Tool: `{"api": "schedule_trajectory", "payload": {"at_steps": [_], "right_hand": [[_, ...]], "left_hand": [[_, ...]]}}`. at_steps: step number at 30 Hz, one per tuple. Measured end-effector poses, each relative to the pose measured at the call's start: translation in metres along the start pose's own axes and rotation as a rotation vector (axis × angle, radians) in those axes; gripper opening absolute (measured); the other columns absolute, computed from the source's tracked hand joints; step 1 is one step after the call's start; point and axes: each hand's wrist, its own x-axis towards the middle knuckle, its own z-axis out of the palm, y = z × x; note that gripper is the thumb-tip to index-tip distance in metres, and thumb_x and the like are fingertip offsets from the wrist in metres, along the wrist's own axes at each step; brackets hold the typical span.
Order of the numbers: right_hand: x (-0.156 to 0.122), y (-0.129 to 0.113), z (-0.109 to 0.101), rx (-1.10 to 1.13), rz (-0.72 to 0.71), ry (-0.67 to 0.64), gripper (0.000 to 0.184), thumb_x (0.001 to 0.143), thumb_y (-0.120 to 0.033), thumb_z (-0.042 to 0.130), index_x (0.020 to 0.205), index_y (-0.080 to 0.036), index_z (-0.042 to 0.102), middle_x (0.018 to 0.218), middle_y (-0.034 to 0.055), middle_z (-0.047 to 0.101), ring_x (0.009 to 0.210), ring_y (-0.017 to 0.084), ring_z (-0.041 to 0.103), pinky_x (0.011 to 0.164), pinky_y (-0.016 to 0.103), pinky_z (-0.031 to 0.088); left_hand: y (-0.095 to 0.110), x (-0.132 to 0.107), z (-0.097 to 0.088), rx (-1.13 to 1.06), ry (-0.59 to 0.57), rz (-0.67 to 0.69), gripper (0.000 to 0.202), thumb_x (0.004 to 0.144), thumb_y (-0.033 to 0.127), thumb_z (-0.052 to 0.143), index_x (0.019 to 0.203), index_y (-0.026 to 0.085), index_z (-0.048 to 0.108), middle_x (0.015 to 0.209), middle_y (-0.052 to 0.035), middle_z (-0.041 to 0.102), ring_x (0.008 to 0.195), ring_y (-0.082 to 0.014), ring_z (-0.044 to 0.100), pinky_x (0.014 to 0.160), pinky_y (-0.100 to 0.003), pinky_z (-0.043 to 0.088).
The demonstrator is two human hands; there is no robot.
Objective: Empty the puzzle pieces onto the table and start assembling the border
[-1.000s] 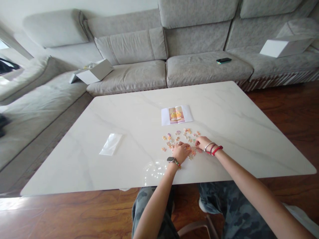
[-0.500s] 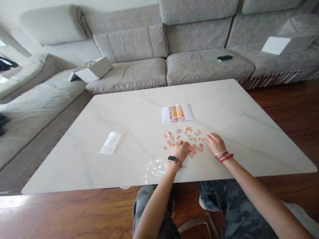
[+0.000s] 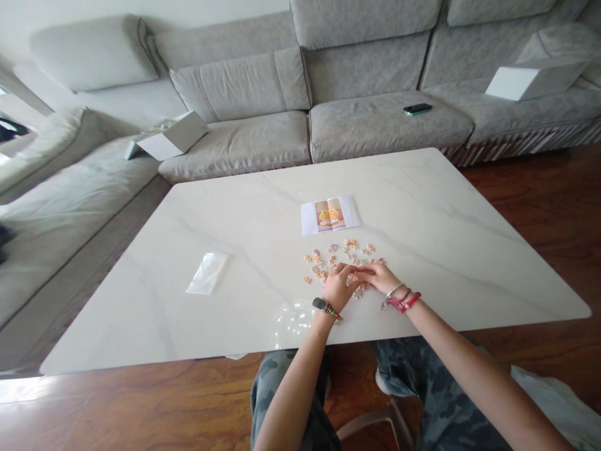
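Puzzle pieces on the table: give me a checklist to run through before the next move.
1. Left hand at the puzzle pieces: ok.
2. Right hand close by the left: ok.
3. Every piece in sight: not ok, the hands cover some.
4. Piece between the fingertips: cannot tell, the hands hide it.
5. Picture sheet uncovered: ok.
6. Plastic bag apart from the pieces: ok.

Both hands [image 3: 338,289] are close together over puzzle pieces [image 3: 351,243] on a white table [image 3: 422,213].
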Motion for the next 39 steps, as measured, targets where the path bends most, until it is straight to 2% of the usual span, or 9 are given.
{"api": "schedule_trajectory", "payload": {"at_steps": [4, 8, 12, 15, 19, 24, 27, 33, 39], "right_hand": [[0.007, 0.003, 0.006, 0.157, 0.054, 0.048, 0.034, 0.058, -0.04, 0.062, 0.078, -0.013, 0.062, 0.049, -0.0023, 0.056, 0.039, 0.007, 0.043, 0.037, 0.02, 0.031], [0.009, 0.008, 0.002, 0.108, 0.031, 0.103, 0.032, 0.059, -0.039, 0.061, 0.078, -0.013, 0.062, 0.052, -0.0005, 0.057, 0.041, 0.008, 0.046, 0.038, 0.021, 0.032], [0.013, 0.007, -0.001, -0.012, -0.02, 0.227, 0.022, 0.064, -0.033, 0.058, 0.077, -0.015, 0.062, 0.06, 0.0016, 0.059, 0.047, 0.011, 0.048, 0.044, 0.024, 0.038], [0.024, 0.001, -0.001, -0.321, -0.212, 0.31, 0.013, 0.071, -0.022, 0.052, 0.077, -0.018, 0.063, 0.078, 0.0053, 0.062, 0.068, 0.015, 0.054, 0.061, 0.028, 0.043], [0.044, -0.005, 0.006, -0.93, -0.529, 0.26, 0.022, 0.077, -0.012, 0.043, 0.076, -0.019, 0.064, 0.083, 0.0069, 0.061, 0.08, 0.016, 0.053, 0.071, 0.028, 0.04], [0.051, -0.002, 0.013, -1.058, -0.578, 0.155, 0.021, 0.078, -0.012, 0.043, 0.077, -0.017, 0.063, 0.08, 0.0078, 0.06, 0.082, 0.018, 0.051, 0.073, 0.028, 0.038], [0.048, 0.002, 0.013, -1.113, -0.583, 0.118, 0.019, 0.077, -0.01, 0.044, 0.078, -0.016, 0.063, 0.081, 0.0086, 0.06, 0.081, 0.018, 0.051, 0.072, 0.029, 0.038], [0.04, 0.0, 0.007, -1.12, -0.613, 0.062, 0.03, 0.072, -0.003, 0.045, 0.091, -0.02, 0.061, 0.086, 0.0061, 0.059, 0.087, 0.018, 0.049, 0.077, 0.028, 0.039], [0.008, 0.006, 0.003, -0.853, -0.563, 0.246, 0.022, 0.078, -0.012, 0.042, 0.089, -0.016, 0.062, 0.087, 0.0068, 0.059, 0.086, 0.015, 0.051, 0.08, 0.027, 0.041]], "left_hand": [[0.0, 0.0, -0.005, 0.008, -0.045, 0.021, 0.024, 0.072, 0.029, 0.056, 0.095, 0.023, 0.055, 0.093, -0.0028, 0.055, 0.088, -0.015, 0.052, 0.08, -0.029, 0.042], [-0.005, 0.002, -0.007, -0.007, -0.079, 0.066, 0.031, 0.071, 0.03, 0.057, 0.101, 0.023, 0.049, 0.091, -0.0019, 0.054, 0.084, -0.0133, 0.052, 0.076, -0.026, 0.042], [-0.013, 0.008, -0.009, 0.057, -0.078, -0.014, 0.025, 0.071, 0.028, 0.056, 0.095, 0.021, 0.049, 0.09, -0.0016, 0.055, 0.08, -0.0131, 0.052, 0.072, -0.026, 0.042], [-0.019, 0.017, -0.008, 0.193, -0.08, -0.123, 0.019, 0.071, 0.025, 0.056, 0.089, 0.021, 0.051, 0.091, -0.0022, 0.056, 0.085, -0.0157, 0.051, 0.075, -0.029, 0.039], [-0.026, 0.029, -0.003, 0.267, -0.062, -0.185, 0.018, 0.07, 0.019, 0.057, 0.087, 0.022, 0.051, 0.091, -0.0033, 0.057, 0.092, -0.0204, 0.048, 0.078, -0.033, 0.036], [-0.034, 0.035, -0.002, 0.282, -0.024, -0.244, 0.02, 0.07, 0.019, 0.055, 0.089, 0.023, 0.049, 0.09, -0.0023, 0.06, 0.091, -0.0204, 0.048, 0.076, -0.033, 0.036], [-0.037, 0.039, -0.002, 0.276, 0.008, -0.263, 0.021, 0.071, 0.021, 0.054, 0.091, 0.023, 0.048, 0.093, -0.0021, 0.059, 0.093, -0.0196, 0.047, 0.077, -0.032, 0.036], [-0.036, 0.051, 0.001, 0.259, -0.019, -0.226, 0.025, 0.066, 0.011, 0.055, 0.088, 0.023, 0.052, 0.082, -0.001, 0.061, 0.086, -0.0194, 0.05, 0.076, -0.032, 0.036], [-0.034, 0.034, -0.007, 0.218, 0.005, -0.212, 0.029, 0.071, 0.011, 0.05, 0.097, 0.024, 0.052, 0.093, -0.0025, 0.059, 0.09, -0.0177, 0.049, 0.078, -0.032, 0.038]]}}
